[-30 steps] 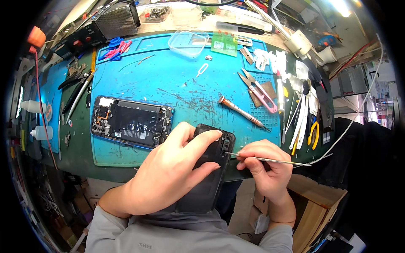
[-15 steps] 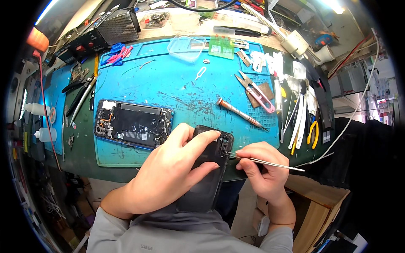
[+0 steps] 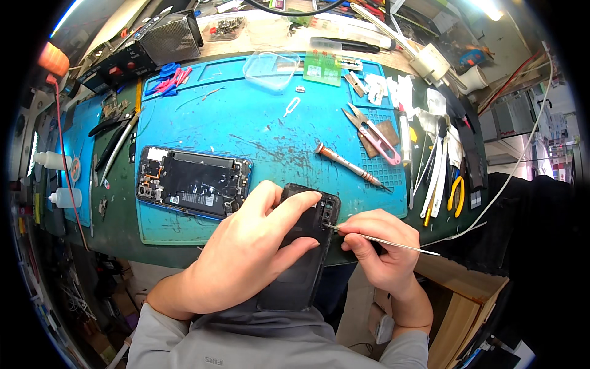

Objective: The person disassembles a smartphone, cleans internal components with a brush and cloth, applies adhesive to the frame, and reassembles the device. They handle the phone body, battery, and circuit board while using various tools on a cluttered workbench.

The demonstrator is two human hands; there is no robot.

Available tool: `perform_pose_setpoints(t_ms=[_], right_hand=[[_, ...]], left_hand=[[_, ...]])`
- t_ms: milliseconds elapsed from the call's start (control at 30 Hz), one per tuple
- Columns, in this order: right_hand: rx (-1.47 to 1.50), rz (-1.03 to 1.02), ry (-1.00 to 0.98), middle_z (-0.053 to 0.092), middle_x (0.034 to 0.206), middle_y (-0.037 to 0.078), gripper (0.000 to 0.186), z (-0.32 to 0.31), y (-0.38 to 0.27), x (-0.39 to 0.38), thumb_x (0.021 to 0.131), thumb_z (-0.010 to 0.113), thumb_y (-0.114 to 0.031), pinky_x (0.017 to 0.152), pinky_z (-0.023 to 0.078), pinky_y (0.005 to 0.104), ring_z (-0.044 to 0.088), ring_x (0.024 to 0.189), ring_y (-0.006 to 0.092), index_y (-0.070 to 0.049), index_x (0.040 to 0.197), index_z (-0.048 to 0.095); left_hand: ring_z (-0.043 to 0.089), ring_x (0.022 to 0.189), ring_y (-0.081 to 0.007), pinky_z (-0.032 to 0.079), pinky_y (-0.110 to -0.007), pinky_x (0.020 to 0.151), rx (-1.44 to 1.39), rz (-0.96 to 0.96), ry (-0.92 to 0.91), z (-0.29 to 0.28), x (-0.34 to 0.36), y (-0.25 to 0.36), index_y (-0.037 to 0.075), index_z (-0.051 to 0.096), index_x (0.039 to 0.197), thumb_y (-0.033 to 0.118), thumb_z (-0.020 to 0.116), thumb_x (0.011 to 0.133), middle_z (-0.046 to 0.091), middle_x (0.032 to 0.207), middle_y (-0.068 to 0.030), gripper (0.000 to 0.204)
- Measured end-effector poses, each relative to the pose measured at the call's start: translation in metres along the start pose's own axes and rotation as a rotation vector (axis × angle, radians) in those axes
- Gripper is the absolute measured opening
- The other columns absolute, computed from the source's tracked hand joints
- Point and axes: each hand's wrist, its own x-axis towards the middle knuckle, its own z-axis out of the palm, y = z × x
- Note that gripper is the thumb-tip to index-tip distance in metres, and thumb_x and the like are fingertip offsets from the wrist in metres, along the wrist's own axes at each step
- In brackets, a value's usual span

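Observation:
My left hand (image 3: pixel 239 252) grips a dark phone back cover (image 3: pixel 289 286) at the bench's front edge, index finger near its upper end, thumb across its face. My right hand (image 3: pixel 384 246) pinches thin silver tweezers (image 3: pixel 412 248), whose tip touches the cover by the camera opening (image 3: pixel 329 209). An opened phone (image 3: pixel 193 181) with exposed battery and blue frame lies on the blue mat (image 3: pixel 258 123) to the left. A screwdriver (image 3: pixel 347 164) lies just beyond the cover, and pink-handled snips (image 3: pixel 381 141) rest farther right.
A clear plastic box (image 3: pixel 270 71), a green card (image 3: pixel 322 67) and pry tools (image 3: pixel 172 80) sit at the mat's back. Pliers (image 3: pixel 456 194) and white-handled tools lie at the right; squeeze bottles (image 3: pixel 64 197) and a red cable at the left. A white cable crosses the right side.
My right hand and the tweezers have shifted slightly left, with the tweezers' rear end lower. My left hand stays on the cover. The bench appears slightly shifted as the view moves.

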Motion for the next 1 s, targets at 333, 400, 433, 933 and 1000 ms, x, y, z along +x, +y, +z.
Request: perform_pose_setpoints(t_ms=[333, 400, 433, 933, 1000], right_hand=[[-0.021, -0.018, 0.009, 0.076, 0.093, 0.013, 0.016, -0.0004, 0.0010, -0.0020, 0.088, 0.081, -0.004, 0.064, 0.058, 0.0297, 0.074, 0.076, 0.0227, -0.002, 0.104, 0.078], [-0.037, -0.033, 0.008, 0.076, 0.095, 0.013, 0.017, -0.0007, 0.0011, -0.0022, 0.087, 0.081, -0.004, 0.066, 0.059, 0.0303, 0.075, 0.079, 0.0240, -0.002, 0.104, 0.078], [-0.054, -0.046, 0.011, 0.077, 0.095, 0.013, 0.017, -0.0007, 0.0009, -0.0025, 0.087, 0.081, -0.004, 0.067, 0.059, 0.0307, 0.075, 0.080, 0.0246, -0.003, 0.104, 0.078], [-0.205, -0.263, 0.112, 0.076, 0.097, 0.012, 0.019, 0.0042, 0.0054, -0.0070, 0.085, 0.082, -0.003, 0.071, 0.060, 0.0317, 0.076, 0.084, 0.0256, -0.002, 0.103, 0.077], [-0.229, -0.286, 0.138, 0.076, 0.096, 0.013, 0.020, 0.0055, 0.0058, -0.0071, 0.085, 0.082, -0.003, 0.071, 0.060, 0.0317, 0.076, 0.084, 0.0256, -0.002, 0.104, 0.077]], left_hand=[[0.052, 0.083, -0.0267, 0.049, -0.037, 0.076, -0.001, 0.010, 0.006, 0.0001, 0.0001, -0.0010, 0.007, 0.064, 0.135, 0.012, 0.087, 0.080, 0.049, 0.094, -0.0104, 0.059], [0.052, 0.083, -0.0267, 0.049, -0.037, 0.076, -0.005, 0.014, 0.013, 0.0006, 0.0001, -0.0018, 0.007, 0.064, 0.135, 0.013, 0.087, 0.080, 0.049, 0.094, -0.0104, 0.059], [0.052, 0.083, -0.0267, 0.049, -0.037, 0.076, -0.009, 0.015, 0.016, 0.0011, 0.0001, -0.0021, 0.007, 0.064, 0.135, 0.013, 0.087, 0.080, 0.049, 0.094, -0.0105, 0.059], [0.056, 0.097, -0.0305, 0.052, -0.038, 0.086, 0.023, -0.006, 0.043, 0.0041, -0.0063, 0.0054, 0.007, 0.064, 0.136, 0.011, 0.086, 0.082, 0.050, 0.121, -0.0162, 0.058], [0.058, 0.103, -0.0331, 0.052, -0.038, 0.089, 0.041, -0.002, 0.049, 0.0041, -0.0072, 0.0075, 0.006, 0.064, 0.135, 0.011, 0.086, 0.083, 0.049, 0.128, -0.0186, 0.057]])
